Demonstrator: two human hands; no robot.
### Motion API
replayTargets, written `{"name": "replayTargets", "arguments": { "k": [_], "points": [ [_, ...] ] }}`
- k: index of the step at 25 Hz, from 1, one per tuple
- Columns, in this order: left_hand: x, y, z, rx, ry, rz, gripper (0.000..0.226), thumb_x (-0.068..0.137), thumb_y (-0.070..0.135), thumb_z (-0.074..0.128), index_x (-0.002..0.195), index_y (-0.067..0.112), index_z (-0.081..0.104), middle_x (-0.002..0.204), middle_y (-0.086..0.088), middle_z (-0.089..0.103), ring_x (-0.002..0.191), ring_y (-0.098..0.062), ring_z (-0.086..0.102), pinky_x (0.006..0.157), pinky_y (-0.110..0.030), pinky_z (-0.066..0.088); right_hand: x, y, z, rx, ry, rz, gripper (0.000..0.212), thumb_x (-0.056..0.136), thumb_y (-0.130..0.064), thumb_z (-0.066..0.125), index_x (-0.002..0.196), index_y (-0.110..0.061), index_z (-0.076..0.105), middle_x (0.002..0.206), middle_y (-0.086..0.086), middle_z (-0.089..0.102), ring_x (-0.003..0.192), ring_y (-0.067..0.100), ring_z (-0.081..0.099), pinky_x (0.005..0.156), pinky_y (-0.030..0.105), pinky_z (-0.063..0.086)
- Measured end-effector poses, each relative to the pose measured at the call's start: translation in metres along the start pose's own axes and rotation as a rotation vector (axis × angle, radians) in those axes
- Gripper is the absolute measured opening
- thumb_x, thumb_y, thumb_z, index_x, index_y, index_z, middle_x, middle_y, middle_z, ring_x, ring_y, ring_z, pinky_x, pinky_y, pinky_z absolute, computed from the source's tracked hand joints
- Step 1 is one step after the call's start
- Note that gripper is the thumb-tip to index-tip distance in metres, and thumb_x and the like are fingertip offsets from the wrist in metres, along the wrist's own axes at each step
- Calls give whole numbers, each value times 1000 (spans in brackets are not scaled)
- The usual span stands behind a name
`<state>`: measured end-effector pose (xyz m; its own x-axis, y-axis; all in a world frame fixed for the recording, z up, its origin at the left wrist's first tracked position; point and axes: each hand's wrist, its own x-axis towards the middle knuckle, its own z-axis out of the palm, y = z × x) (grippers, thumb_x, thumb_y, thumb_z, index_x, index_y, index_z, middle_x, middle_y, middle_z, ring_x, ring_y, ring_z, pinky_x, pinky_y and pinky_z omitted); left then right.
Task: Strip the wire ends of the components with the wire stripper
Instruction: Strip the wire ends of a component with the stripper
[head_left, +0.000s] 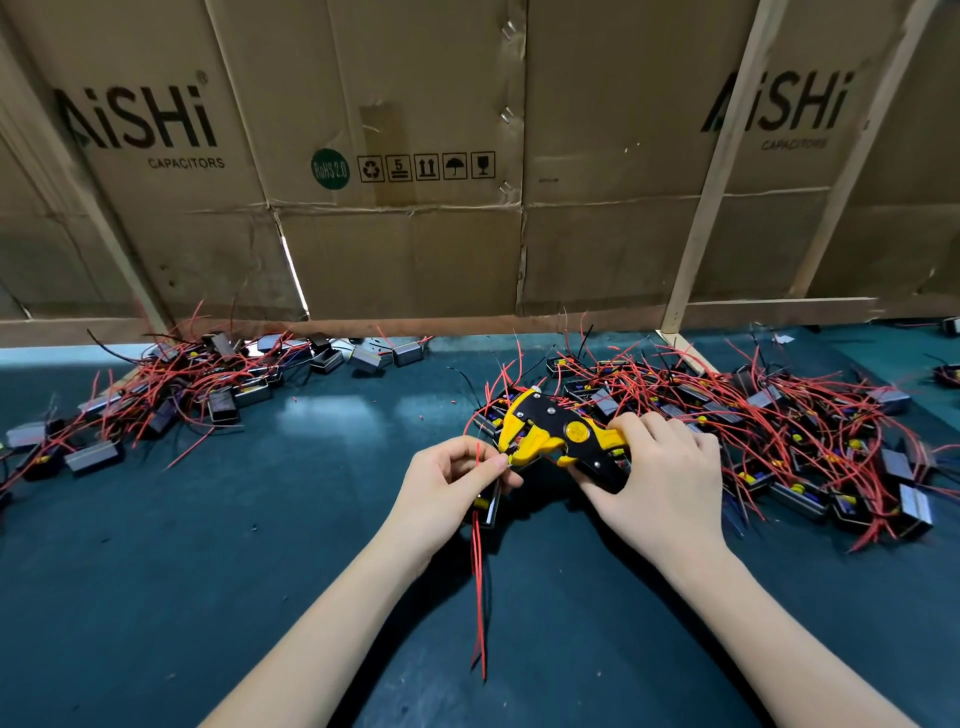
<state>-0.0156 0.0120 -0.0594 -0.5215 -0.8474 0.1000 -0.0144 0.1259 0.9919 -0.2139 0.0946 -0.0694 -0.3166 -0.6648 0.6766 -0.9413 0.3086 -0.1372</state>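
My right hand (657, 478) grips the handles of a yellow and black wire stripper (556, 434), whose jaws point left. My left hand (452, 483) pinches a red wire end right at those jaws. Under that hand hangs a small black box component (489, 506), partly hidden by the fingers. Its red wires (479, 587) trail down toward me over the dark green table (156, 571).
A large heap of black components with red wires (753, 431) lies to the right, behind and beside my right hand. A second heap (171, 395) sits at the far left. A cardboard wall (415, 249) on wooden slats closes off the back.
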Motion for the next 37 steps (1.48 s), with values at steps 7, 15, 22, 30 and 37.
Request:
{"name": "replayTargets", "arguments": {
  "k": [7, 15, 22, 30, 37],
  "points": [
    [0, -3, 4, 13, 106, -3, 16, 93, 12, 63, 85, -2, 63, 78, -6, 76, 73, -19, 58, 61, -23, 47, -1, -3, 2, -19, 19, 40, 57, 71, -68, 56, 91, -16, 64, 80, -1, 60, 82, 29, 60, 74, 38, 32],
    [-2, -2, 9, 24, 96, -15, 16, 94, 17, 64, 87, 2, 64, 79, -5, 77, 69, -17, 55, 61, -27, 43, -1, -3, 3, -35, -4, 0, 51, 67, -62, 75, 89, -17, 64, 78, -2, 61, 81, 28, 61, 74, 38, 32],
    [-1, -2, 6, 29, 70, -19, 16, 93, 18, 64, 85, 4, 65, 80, -6, 77, 69, -19, 55, 62, -30, 41, 4, 0, -5, -33, -26, -57, 45, 60, -55, 85, 71, -17, 64, 64, -1, 61, 63, 27, 63, 63, 34, 36],
    [1, -4, -5, -6, -86, -23, 20, 96, 20, 59, 92, 6, 74, 91, -5, 76, 66, -10, 59, 59, -20, 47, 5, 6, -2, -73, -83, 46, 42, 69, -61, 75, 71, -21, 64, 64, 1, 63, 66, 29, 64, 53, 27, 30],
    [4, -13, -7, 100, -171, 57, 22, 97, 22, 59, 89, 13, 78, 88, -2, 76, 81, -9, 70, 76, -14, 48, 4, 16, 6, -65, -10, 106, 50, 68, -60, 76, 91, -17, 66, 83, 2, 64, 84, 31, 61, 76, 40, 37]
  ]
}}
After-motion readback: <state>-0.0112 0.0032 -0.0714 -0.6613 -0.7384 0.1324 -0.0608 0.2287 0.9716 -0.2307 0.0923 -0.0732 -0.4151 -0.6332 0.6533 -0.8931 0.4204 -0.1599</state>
